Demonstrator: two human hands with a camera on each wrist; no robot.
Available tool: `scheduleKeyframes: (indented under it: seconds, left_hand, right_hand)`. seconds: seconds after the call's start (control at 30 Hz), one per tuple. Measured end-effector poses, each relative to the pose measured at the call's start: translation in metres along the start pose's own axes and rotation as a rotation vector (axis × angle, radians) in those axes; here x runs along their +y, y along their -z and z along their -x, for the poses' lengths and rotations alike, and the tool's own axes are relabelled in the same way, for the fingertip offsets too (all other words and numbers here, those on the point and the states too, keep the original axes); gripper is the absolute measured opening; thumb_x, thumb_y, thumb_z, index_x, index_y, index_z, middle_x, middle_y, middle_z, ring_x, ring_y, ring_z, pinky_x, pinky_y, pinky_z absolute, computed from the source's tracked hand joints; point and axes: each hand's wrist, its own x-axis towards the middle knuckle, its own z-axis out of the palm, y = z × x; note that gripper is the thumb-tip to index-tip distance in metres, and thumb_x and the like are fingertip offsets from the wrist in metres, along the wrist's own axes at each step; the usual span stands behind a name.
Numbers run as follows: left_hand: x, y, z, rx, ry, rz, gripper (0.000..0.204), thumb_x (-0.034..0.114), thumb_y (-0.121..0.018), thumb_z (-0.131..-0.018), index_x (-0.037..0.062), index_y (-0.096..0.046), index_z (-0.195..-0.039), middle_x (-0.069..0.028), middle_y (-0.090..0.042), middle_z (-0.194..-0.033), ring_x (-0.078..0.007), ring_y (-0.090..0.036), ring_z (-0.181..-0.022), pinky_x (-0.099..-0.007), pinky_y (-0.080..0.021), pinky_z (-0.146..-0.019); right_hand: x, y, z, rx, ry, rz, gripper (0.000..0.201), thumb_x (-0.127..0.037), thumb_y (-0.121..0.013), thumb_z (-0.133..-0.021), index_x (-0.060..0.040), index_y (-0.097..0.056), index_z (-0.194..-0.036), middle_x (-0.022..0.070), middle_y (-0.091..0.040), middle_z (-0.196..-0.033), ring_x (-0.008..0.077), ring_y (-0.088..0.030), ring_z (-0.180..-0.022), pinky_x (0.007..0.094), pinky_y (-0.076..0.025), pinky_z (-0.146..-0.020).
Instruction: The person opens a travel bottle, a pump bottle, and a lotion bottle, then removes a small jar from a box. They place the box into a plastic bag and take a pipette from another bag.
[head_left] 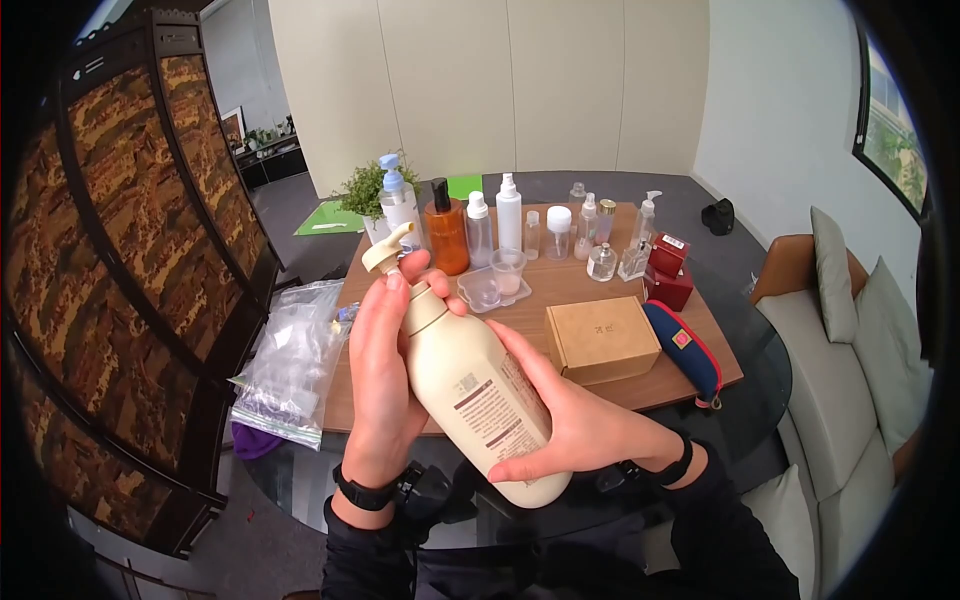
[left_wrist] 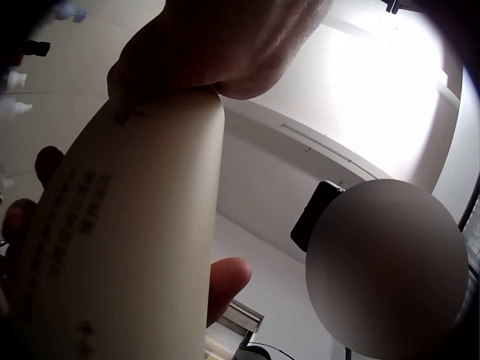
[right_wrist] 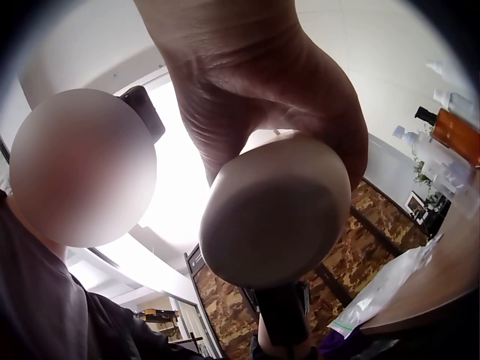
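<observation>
A large cream pump bottle [head_left: 470, 390] tilts over the table's near edge, its brown printed label facing up. My left hand [head_left: 380, 360] holds it around the neck, fingers and thumb close below the cream pump head [head_left: 385, 258]. Lower down, my right hand [head_left: 580, 425] grips the body, with the thumb across the label side. In the left wrist view the bottle's pale side [left_wrist: 150, 217] fills much of the picture, with fingertips at both edges. The right wrist view shows its rounded base [right_wrist: 274, 225] beneath my right palm.
A brown cardboard box [head_left: 602, 340] and a blue pencil case [head_left: 685, 350] lie to the right on the wooden board [head_left: 500, 390]. Several bottles, including an amber one [head_left: 447, 237], stand behind. Clear plastic bags [head_left: 290, 360] hang over the left edge.
</observation>
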Motion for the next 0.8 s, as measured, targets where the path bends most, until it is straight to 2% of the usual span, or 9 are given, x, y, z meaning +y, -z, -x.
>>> scheduleKeyframes:
  seconds: [0.17,0.27,0.37,0.47,0.67,0.8]
  left_hand:
    - [0.002,-0.005,0.004,-0.020,-0.003,-0.025,0.035,0.026,-0.041,-0.101,-0.0015,-0.046,-0.124,-0.0086,-0.055,-0.095,-0.0168,-0.058,-0.086,-0.0301,-0.052,-0.074]
    - [-0.002,0.003,0.002,-0.178,-0.019,-0.058,0.039,0.026,-0.039,-0.102,-0.0018,-0.044,-0.128,-0.0123,-0.058,-0.104,-0.0194,-0.060,-0.094,-0.0319,-0.051,-0.080]
    - [0.003,-0.010,0.005,-0.104,-0.020,-0.156,0.046,0.029,-0.037,-0.101,-0.0022,-0.039,-0.135,-0.0188,-0.057,-0.121,-0.0251,-0.059,-0.107,-0.0360,-0.049,-0.090]
    - [0.003,-0.015,0.005,-0.184,0.030,-0.114,0.053,0.033,-0.034,-0.099,-0.0013,-0.034,-0.140,-0.0240,-0.054,-0.129,-0.0311,-0.057,-0.114,-0.0415,-0.047,-0.096]
    - [0.006,-0.011,0.003,-0.183,0.055,-0.227,0.055,0.032,-0.034,-0.096,-0.0019,-0.033,-0.140,-0.0252,-0.055,-0.126,-0.0318,-0.057,-0.113,-0.0422,-0.046,-0.098]
    - [0.006,-0.006,0.004,-0.242,0.054,-0.178,0.049,0.025,-0.040,-0.099,-0.0026,-0.034,-0.140,-0.0213,-0.058,-0.122,-0.0264,-0.058,-0.112,-0.0375,-0.047,-0.095]
  right_hand:
    - [0.009,-0.002,-0.004,0.022,0.039,-0.190,0.113,-0.030,-0.083,-0.073,-0.0028,-0.003,-0.149,0.0197,-0.030,-0.145,0.0267,-0.034,-0.133,0.0388,-0.030,-0.109]
    - [0.009,-0.002,-0.005,0.020,0.024,-0.276,0.109,-0.025,-0.083,-0.073,-0.0019,-0.008,-0.149,0.0154,-0.033,-0.142,0.0228,-0.035,-0.132,0.0370,-0.031,-0.108]
    - [0.005,-0.001,-0.005,0.053,0.030,-0.325,0.106,-0.021,-0.082,-0.073,-0.0014,-0.011,-0.148,0.0126,-0.036,-0.140,0.0204,-0.036,-0.131,0.0358,-0.032,-0.107]
    - [0.004,0.000,-0.004,0.113,0.042,-0.382,0.105,-0.019,-0.082,-0.073,-0.0017,-0.012,-0.148,0.0115,-0.038,-0.138,0.0198,-0.037,-0.130,0.0358,-0.033,-0.107]
    - [0.008,-0.001,-0.006,0.127,0.064,-0.305,0.103,-0.019,-0.082,-0.073,-0.0021,-0.012,-0.148,0.0123,-0.037,-0.139,0.0204,-0.036,-0.131,0.0367,-0.033,-0.107]
    - [0.008,-0.003,-0.007,0.116,0.036,-0.305,0.105,-0.020,-0.082,-0.073,-0.0020,-0.010,-0.148,0.0132,-0.034,-0.141,0.0212,-0.034,-0.132,0.0375,-0.031,-0.108]
